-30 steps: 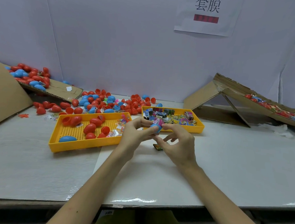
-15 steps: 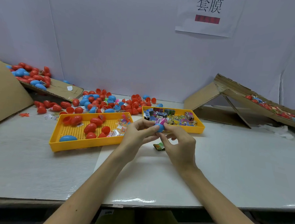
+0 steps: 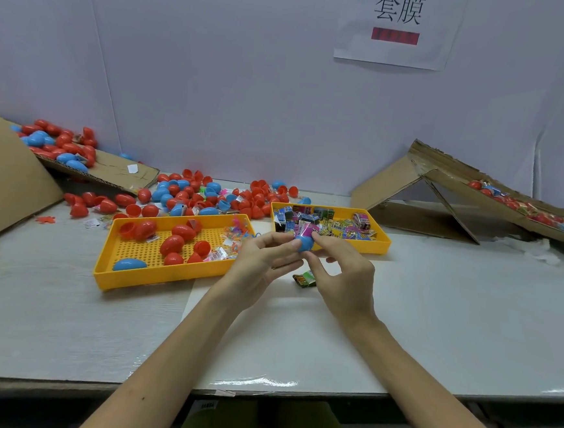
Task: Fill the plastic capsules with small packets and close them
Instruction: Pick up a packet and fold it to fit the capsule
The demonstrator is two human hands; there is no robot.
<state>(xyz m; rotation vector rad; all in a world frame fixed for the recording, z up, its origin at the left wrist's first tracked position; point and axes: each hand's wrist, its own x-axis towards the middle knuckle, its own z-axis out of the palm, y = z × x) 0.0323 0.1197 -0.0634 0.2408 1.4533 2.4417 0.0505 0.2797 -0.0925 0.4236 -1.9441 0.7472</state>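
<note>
Far left of the frame: a big cardboard sheet (image 3: pixel 2 188) leans up from the table (image 3: pixel 451 311). Just right of it, in the upper left, a cardboard flap (image 3: pixel 115 170) carries red & blue capsules. More loose capsule halves (image 3: pixel 204 196), mostly red w/ some blue, lie in a heap along the back wall, left of centre.

In front of the heap stands the left yellow tray (image 3: pixel 154 277). It has a perforated floor. Inside are red capsules (image 3: pixel 172 244), one closed blue capsule (image 3: pixel 130 264) at its near left corner, and clear packets (image 3: pixel 235 235) at its right end.

At centre the two hands are together, above the table. The left hand (image 3: pixel 260 262) pinches the blue capsule (image 3: pixel 305 243) btw thumb and fingers. A pink packet (image 3: pixel 304 229) sticks out of the capsule's top. The right hand (image 3: pixel 343 272) also pinches this capsule, thumb below and index fingertip at the top, beside the packet. If the capsule is a half or whole, I cannot tell.

Below the hands a green packet (image 3: pixel 305 279) lies on the table.

Behind the hands, approx. centre-right, the right yellow tray (image 3: pixel 384 243) holds many coloured packets (image 3: pixel 327 222).

At right a cardboard ramp (image 3: pixel 444 193) slopes up, w/ capsules on it. Upper right: a paper sign (image 3: pixel 395 27) on the wall.
</note>
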